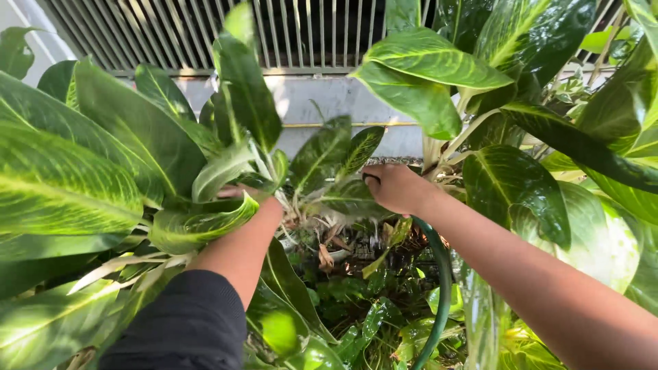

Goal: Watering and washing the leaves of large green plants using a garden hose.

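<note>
Reaching both hands deep among large variegated leaves [82, 164], over a dim gap of soil and dry litter [343, 250] below. Risk first, as a judgement: snapped stems [439, 147] or torn leaves, brought on by a pull or twist of the hose against the crowded plant bases; a kink in the green hose [442, 288] where it curves tightly under the wrist; wet, glossy foliage making a slip likely; the small low plants [363, 322] crushed or flooded if the hose drops.

Right hand [396, 188] closed in a firm fist, fingers curled fully round a dark end piece of the green hose, thumb on top, with the hose itself running down and away beneath the forearm toward the bottom edge. Left hand [255, 195] mostly hidden behind a pale curled leaf [199, 223]; only a pink fingertip or two showing, seemingly pressed against leaves near the plant's base; cannot tell how far open, nor whether anything is held. Dark sleeve [185, 322] on the left arm, bare right forearm. Behind, a pale wall [329, 96] with a metal grille [205, 34] above.
</note>
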